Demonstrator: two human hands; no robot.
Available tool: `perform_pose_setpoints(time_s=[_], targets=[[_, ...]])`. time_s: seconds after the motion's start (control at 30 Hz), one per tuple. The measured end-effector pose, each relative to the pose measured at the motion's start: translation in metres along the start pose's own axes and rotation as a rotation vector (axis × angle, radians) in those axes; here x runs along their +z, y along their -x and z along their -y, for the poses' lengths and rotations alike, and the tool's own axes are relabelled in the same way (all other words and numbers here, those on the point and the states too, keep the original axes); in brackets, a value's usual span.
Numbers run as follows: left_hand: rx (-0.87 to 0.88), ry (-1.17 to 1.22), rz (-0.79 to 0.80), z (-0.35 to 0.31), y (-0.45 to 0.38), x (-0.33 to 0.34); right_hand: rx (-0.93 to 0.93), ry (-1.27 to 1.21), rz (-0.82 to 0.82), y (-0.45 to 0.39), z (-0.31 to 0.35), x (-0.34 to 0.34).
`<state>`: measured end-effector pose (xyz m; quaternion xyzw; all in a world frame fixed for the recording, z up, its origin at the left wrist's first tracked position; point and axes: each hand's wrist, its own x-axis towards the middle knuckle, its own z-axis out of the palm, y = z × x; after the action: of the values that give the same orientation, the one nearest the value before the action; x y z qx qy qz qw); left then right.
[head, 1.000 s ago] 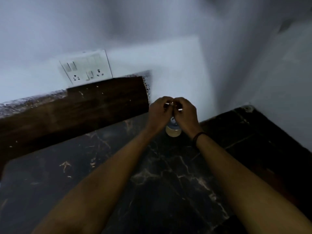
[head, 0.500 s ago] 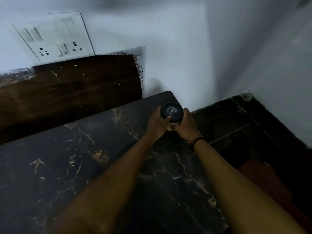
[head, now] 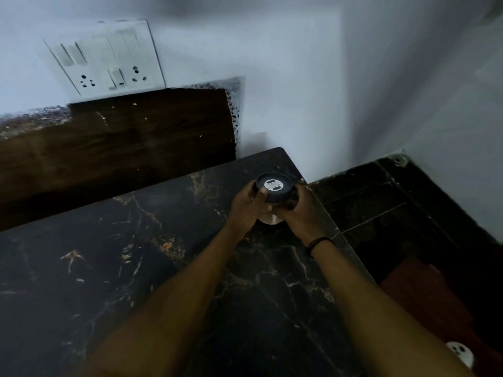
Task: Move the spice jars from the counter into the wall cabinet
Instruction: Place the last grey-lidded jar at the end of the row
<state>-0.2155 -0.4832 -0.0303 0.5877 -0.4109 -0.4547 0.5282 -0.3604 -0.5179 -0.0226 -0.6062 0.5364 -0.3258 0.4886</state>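
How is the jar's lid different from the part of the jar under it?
The lid is dark, nearly black; the jar body below looks pale and creamy. The lid shows fully and bears a small light label; the body is mostly hidden by the left hand and right hand. Both look round.

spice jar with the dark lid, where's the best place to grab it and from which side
Grip the spice jar round its side wall just under the wide dark lid, coming from both flanks as the left hand and right hand do: it stands upright and round.

Black marble counter [head: 114, 273], gold veins, spice jar [head: 273, 198] near its right edge
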Motion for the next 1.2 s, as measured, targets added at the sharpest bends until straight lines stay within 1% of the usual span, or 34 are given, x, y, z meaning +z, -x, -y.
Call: perform_pose_setpoints(time_s=[0.1, 0.23, 0.3, 0.43, 0.53, 0.67, 0.73, 0.8, 0.9, 1.07, 1.13, 1.2], targets=[[-0.018, 0.049, -0.026, -0.007, 0.017, -0.01, 0.016, -0.097, 0.044, 0.02, 0.004, 0.007], [-0.1, 0.188, -0.156, -0.021, 0.038, -0.025, -0.017, -0.172, 0.137, 0.045, 0.012, 0.018], [-0.135, 0.229, -0.157, -0.028, 0.048, -0.033, -0.04, -0.173, 0.174, 0.059, 0.018, 0.022], [-0.152, 0.265, -0.107, -0.045, 0.071, -0.05, -0.041, -0.167, 0.208, 0.083, 0.03, 0.032], [-0.093, 0.243, -0.14, -0.056, 0.092, -0.058, -0.066, -0.195, 0.159, 0.099, 0.047, 0.042], [0.008, 0.217, -0.087, -0.066, 0.118, -0.063, -0.094, -0.177, -0.021, 0.118, 0.08, 0.067], [0.034, 0.221, -0.106, -0.068, 0.125, -0.071, -0.159, -0.145, -0.049, 0.126, 0.093, 0.077], [0.035, 0.26, -0.152, -0.072, 0.131, -0.083, -0.212, -0.193, 0.037, 0.133, 0.099, 0.08], [0.026, 0.295, -0.199, -0.077, 0.136, -0.104, -0.203, -0.33, 0.211, 0.139, 0.104, 0.076], [0.041, 0.367, -0.147, -0.092, 0.152, -0.116, -0.085, -0.447, 0.331, 0.138, 0.116, 0.077], [0.04, 0.358, -0.144, -0.095, 0.157, -0.12, -0.072, -0.479, 0.374, 0.139, 0.119, 0.078], [0.042, 0.318, -0.133, -0.095, 0.16, -0.126, -0.089, -0.469, 0.384, 0.141, 0.119, 0.078]])
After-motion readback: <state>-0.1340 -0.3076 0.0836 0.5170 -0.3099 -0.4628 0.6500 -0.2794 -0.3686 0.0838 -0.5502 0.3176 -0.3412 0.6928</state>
